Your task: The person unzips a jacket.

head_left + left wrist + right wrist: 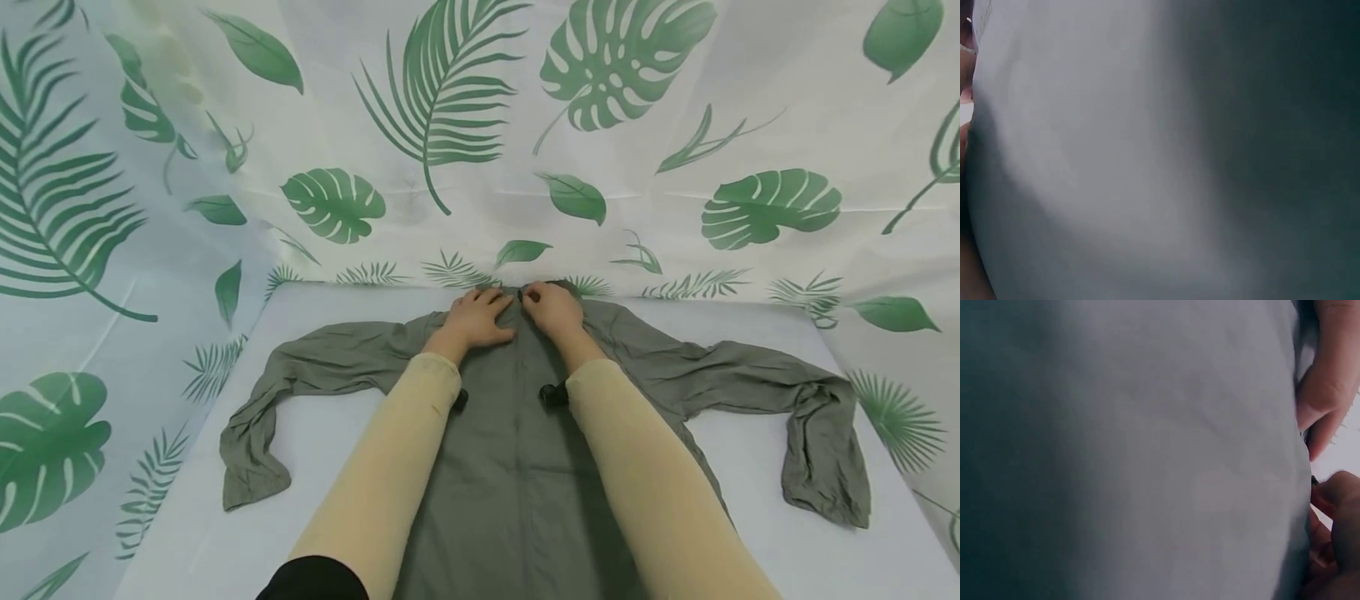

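Note:
A grey-green long-sleeved shirt [487,483] lies spread out, its neck at the far edge and a seam running down the middle of its front. Fingers spread, my left hand [478,318] rests on the cloth left of the neck opening. Just across from it, my right hand [557,310] pinches the shirt at the neck, with curled fingers and thumb. A small dark bit shows at those fingertips; its kind is unclear. Both wrist views are mostly filled by blurred cloth, with fingers of the right hand [1341,500] at the right edge of the right wrist view.
The shirt lies on a white tabletop [330,450]. Its left sleeve in view [255,442] and right sleeve [825,450] stretch out and bend toward the near side. A leaf-printed curtain [480,225] hangs close behind the far edge and along the sides.

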Demonstrator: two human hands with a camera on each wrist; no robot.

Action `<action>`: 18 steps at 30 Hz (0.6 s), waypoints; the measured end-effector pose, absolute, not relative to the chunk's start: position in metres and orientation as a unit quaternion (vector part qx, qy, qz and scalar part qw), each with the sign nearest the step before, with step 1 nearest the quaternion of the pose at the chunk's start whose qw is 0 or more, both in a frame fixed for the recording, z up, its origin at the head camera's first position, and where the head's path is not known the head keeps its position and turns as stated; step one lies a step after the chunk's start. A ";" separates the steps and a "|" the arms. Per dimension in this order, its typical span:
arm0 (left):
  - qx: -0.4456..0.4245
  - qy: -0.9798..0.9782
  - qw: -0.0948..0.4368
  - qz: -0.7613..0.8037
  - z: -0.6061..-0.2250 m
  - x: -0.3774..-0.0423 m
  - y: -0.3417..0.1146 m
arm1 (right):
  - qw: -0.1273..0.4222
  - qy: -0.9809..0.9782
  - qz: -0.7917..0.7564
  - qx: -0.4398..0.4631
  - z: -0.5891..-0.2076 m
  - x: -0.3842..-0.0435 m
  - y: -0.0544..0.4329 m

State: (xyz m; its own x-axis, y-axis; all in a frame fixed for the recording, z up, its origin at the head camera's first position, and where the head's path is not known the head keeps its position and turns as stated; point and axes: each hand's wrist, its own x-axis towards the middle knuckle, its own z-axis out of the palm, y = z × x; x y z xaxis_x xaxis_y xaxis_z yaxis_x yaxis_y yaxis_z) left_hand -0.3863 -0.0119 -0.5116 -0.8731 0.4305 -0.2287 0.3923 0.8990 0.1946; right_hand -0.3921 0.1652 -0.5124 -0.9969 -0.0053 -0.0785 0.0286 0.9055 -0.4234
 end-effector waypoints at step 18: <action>0.197 0.966 0.145 0.087 -0.503 -0.391 -0.009 | -0.016 0.961 -0.275 -0.015 -0.520 -0.400 0.172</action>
State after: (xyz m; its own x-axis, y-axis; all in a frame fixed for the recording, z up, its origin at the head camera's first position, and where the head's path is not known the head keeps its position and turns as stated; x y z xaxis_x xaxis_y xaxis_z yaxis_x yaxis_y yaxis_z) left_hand -0.3909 -0.0095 -0.5031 -0.8803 0.4063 -0.2450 0.3558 0.9069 0.2256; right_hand -0.3998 0.1724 -0.5201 -0.9990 -0.0191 0.0394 -0.0371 0.8479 -0.5288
